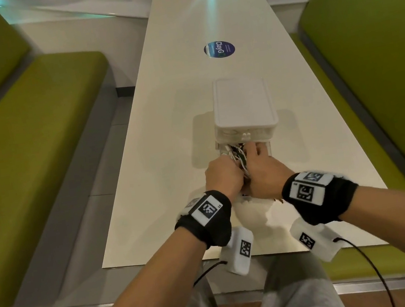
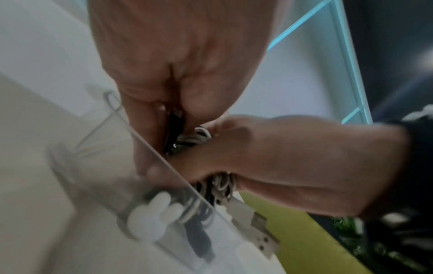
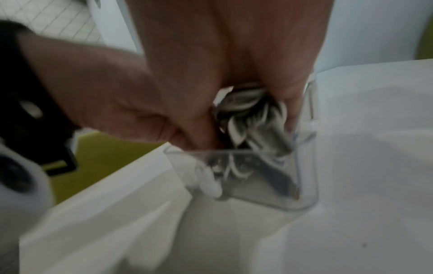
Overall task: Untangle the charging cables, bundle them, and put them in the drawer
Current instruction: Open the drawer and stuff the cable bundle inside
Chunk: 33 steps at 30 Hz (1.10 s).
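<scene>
A bundle of black and white charging cables sits between my two hands, partly down inside the pulled-out clear drawer of a white drawer unit. My left hand grips the bundle from the left and my right hand grips it from the right. In the left wrist view the cable loops and a USB plug lie behind the drawer's clear front with its white knob. The right wrist view shows the cables pressed into the drawer corner.
The drawer unit stands mid-way along a long white table with a round blue sticker farther back. Green benches run along both sides of the table. Wires from the wrist cameras hang near the table's front edge.
</scene>
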### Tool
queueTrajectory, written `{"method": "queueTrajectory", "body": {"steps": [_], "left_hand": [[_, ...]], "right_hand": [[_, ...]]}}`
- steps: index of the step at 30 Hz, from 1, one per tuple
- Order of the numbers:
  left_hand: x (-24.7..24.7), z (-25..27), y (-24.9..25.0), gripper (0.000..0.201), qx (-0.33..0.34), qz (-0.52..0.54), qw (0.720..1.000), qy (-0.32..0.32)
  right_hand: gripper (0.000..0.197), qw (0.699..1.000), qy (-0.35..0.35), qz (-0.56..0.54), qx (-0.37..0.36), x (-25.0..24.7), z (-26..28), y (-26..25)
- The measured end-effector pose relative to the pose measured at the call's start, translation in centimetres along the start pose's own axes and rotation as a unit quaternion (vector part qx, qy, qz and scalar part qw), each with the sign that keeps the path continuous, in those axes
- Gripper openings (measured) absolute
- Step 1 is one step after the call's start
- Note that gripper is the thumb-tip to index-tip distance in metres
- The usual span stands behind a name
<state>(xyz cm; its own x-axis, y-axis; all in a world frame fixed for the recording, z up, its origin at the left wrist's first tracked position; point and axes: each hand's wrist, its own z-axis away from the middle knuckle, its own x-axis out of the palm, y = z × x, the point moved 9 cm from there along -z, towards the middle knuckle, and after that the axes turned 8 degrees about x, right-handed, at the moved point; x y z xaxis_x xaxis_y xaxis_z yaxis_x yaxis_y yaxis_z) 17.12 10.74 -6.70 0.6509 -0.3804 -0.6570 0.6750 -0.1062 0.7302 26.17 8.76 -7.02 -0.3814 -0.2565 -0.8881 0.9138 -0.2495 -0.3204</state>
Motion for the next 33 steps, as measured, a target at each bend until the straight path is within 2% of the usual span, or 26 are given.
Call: {"method": "queueTrajectory", "body": {"steps": [3,5,8,11,13,19,23,26,29,33], "left_hand": [[-1.1,-0.1,2.1,0.021,0.03,-0.095,0.995,0.002],[-1.4,-0.4,2.8,0.023,0.041,-0.118,0.992,0.002],[-1.1,-0.7,2.0,0.024,0.029,-0.1,0.994,-0.019],[0.0,-0.7,0.0,0.028,-0.002,-0.007,0.999,-0.041],[0.2,-0.6,-0.8,0.034,-0.008,0.02,0.999,-0.028],[-0.3,-0.2,0.6,0.024,0.04,-0.124,0.991,-0.016],[-0.2,-0.3,0.9,0.024,0.051,-0.132,0.99,-0.009],[-0.4,-0.4,0.9,0.022,0.054,-0.127,0.99,-0.009],[-0.1,-0.7,0.3,0.018,0.057,-0.124,0.99,-0.019],[0.0,-1.1,0.3,0.028,0.07,-0.118,0.99,-0.018]], "right_hand": [[0.095,0.992,-0.101,0.06,-0.039,-0.5,0.0,0.5],[0.101,0.988,-0.115,0.09,-0.057,-0.9,0.0,0.6],[0.102,0.989,-0.094,0.1,-0.052,-0.8,-0.4,0.6],[0.09,0.995,-0.063,0.067,-0.038,-0.8,-0.8,0.8],[0.082,0.998,-0.037,0.038,-0.031,-1.1,-0.7,0.8],[0.08,0.998,0.042,0.03,-0.036,-1.1,1.2,1.0],[0.095,0.996,-0.008,0.071,-0.053,-1.1,1.3,1.1],[0.088,0.994,0.003,0.103,-0.029,-1.0,1.0,0.7],[0.077,0.996,0.031,0.088,-0.014,-0.8,1.3,0.5],[0.075,0.997,0.031,0.069,0.012,-0.9,0.8,0.6]]}}
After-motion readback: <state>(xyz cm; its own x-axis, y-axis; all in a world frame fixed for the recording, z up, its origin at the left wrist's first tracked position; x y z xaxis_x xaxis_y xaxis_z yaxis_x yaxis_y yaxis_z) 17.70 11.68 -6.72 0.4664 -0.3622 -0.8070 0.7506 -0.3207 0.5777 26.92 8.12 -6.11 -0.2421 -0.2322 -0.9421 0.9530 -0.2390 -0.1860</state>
